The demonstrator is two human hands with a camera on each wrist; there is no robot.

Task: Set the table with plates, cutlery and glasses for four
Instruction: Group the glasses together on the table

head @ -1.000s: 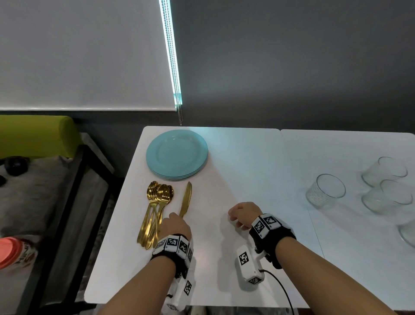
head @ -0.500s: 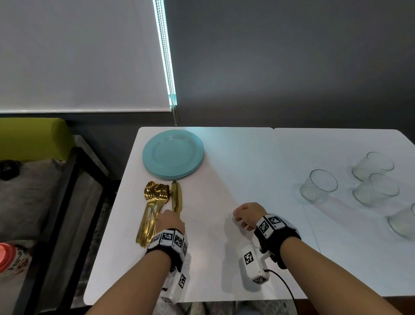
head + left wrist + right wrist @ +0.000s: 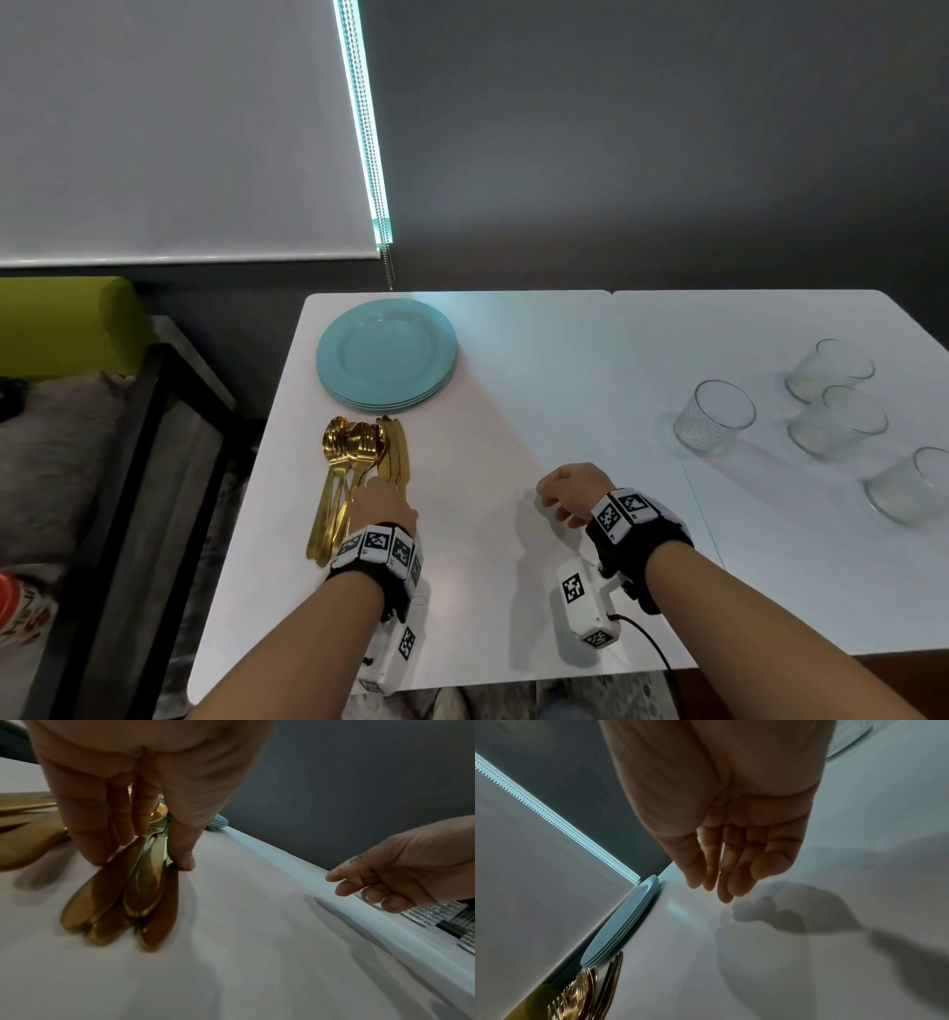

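A stack of teal plates (image 3: 386, 354) sits at the far left of the white table (image 3: 513, 390). Just in front of it lie gold spoons and forks (image 3: 349, 462), with gold knives (image 3: 394, 452) right beside them. My left hand (image 3: 382, 506) is over the knife handles (image 3: 144, 882), pinching them between fingers (image 3: 90, 831) and thumb (image 3: 182, 852). My right hand (image 3: 572, 491) hovers low over the bare middle of the table, fingers (image 3: 721, 878) loosely curled, holding nothing. Several clear glasses (image 3: 714, 424) stand on the right half.
The table backs onto a dark wall, with a blind cord (image 3: 387, 267) hanging behind the plates. A black-framed bench (image 3: 154, 462) and a green cushion (image 3: 67, 324) lie left of the table. A red-lidded container (image 3: 15, 606) sits at the left edge.
My left hand has swung the knives from a tilted line to straight and drawn them left against the spoons and forks. The right hand has barely moved.
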